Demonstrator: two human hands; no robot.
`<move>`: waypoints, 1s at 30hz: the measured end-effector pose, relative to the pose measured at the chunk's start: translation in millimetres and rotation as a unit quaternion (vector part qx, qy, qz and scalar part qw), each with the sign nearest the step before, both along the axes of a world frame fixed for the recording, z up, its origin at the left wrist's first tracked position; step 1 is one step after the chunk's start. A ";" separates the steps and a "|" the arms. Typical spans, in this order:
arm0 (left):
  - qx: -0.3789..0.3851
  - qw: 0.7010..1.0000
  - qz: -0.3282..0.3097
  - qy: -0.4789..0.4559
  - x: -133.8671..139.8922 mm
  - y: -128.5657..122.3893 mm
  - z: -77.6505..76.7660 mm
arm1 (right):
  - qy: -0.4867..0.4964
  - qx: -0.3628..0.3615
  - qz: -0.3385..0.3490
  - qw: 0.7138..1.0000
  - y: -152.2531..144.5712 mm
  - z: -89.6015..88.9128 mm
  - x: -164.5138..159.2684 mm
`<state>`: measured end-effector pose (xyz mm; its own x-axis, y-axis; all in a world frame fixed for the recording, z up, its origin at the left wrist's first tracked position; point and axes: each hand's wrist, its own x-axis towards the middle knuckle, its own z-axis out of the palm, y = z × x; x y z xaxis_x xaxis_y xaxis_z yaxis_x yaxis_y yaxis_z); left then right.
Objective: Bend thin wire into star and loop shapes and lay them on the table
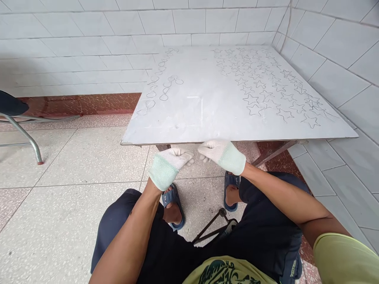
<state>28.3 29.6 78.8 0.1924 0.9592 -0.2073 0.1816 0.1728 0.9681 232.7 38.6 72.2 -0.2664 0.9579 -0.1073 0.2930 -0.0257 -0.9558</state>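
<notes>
My left hand, in a white glove with a pale green cuff, is closed with its fingers pinched together just off the table's front edge. My right hand, gloved the same way, is closed close beside it. A thin wire shows faintly in the narrow gap between the two sets of fingertips; its full shape is hard to make out against the floor. On the white tabletop beyond lie several wire stars at the right. Several looped wire pieces lie at the left.
Tiled walls border the table at the back and right. Below my arms, a folding stool frame stands between my feet in blue sandals. A chair with a metal leg is at the far left.
</notes>
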 end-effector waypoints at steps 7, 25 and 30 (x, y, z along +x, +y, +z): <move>-0.010 0.999 -0.029 0.045 6.3 -0.3 -4.5 | -0.031 0.003 0.046 0.998 -4.0 11.6 4.9; -0.096 0.984 -0.008 -0.147 23.2 -2.6 -31.2 | -0.097 0.082 -0.072 0.989 -15.2 9.1 -0.1; -0.092 0.978 0.047 -0.181 29.1 -10.5 -24.2 | -0.068 0.075 -0.112 0.988 -17.5 4.3 -3.1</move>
<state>57.4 19.2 54.6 0.1973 0.9293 -0.3121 -0.1932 0.3489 0.9170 229.6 21.0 76.4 -0.0382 0.9991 0.0203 0.4228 0.0346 -0.9056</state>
